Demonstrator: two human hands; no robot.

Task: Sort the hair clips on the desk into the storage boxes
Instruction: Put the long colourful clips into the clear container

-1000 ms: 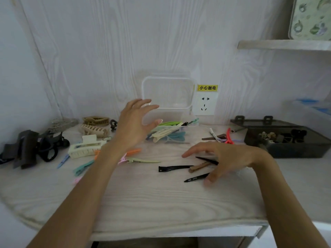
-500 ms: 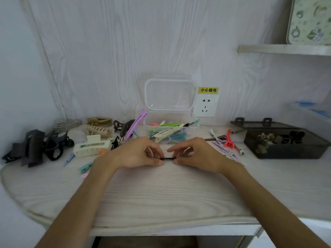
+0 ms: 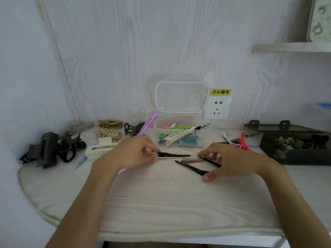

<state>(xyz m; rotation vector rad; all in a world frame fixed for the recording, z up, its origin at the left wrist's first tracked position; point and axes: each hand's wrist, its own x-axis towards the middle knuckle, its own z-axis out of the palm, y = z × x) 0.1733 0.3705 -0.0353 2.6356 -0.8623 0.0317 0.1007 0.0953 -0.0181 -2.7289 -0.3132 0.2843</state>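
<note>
Judging handling: the black duckbill clips (image 3: 192,168) at worktop (image 3: 161,203) centre look light, stiff, slick and flat-lying, so pinch the thick hinge end. Right hand (image 3: 231,162), 3 o'clock, curls over two, thumb at one's butt; grip unclear. Left hand (image 3: 133,154), 9 o'clock, pinches another black clip (image 3: 172,155) while holding a purple clip (image 3: 146,127). Clear box (image 3: 179,133), 12 o'clock, is open.

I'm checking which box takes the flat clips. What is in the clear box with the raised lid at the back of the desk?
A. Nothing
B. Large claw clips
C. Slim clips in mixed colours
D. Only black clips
C: the clear box holds a heap of slim clips in green, cream, teal and pink, while the large claw clips lie on the desk to its left.
</note>
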